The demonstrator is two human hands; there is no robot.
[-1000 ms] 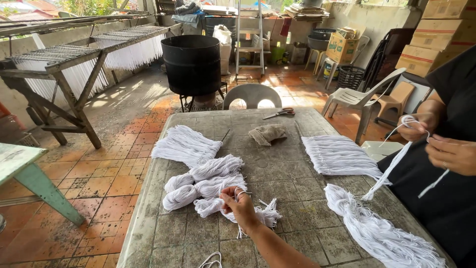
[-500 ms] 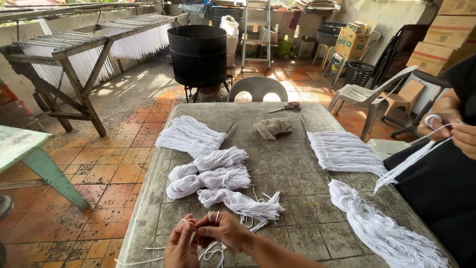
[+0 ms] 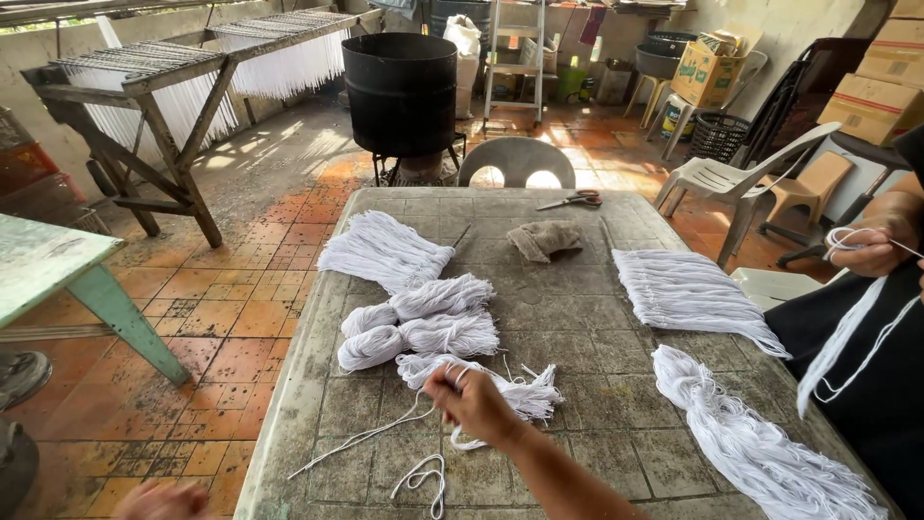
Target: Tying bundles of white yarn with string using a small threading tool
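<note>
Pinching white cord (image 3: 385, 429), right hand (image 3: 476, 404) fingers closed

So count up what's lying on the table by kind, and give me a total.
Wound white string bundles: 5
Flat fringed string bunches: 2
Loose string heap: 1
Scissors: 1
Brown rag: 1
Total: 10

Bare table (image 3: 568, 318) runs down the middle, from the far edge past the brown rag (image 3: 545, 238) to the near edge, between the 5 white bundles (image 3: 423, 323) on the left and 2 string piles (image 3: 688, 289) by the right edge. The right hand (image 3: 474, 403) and loose strings (image 3: 423, 477) block the near-left part. Scissors (image 3: 572, 200) lie at the far edge.
</note>
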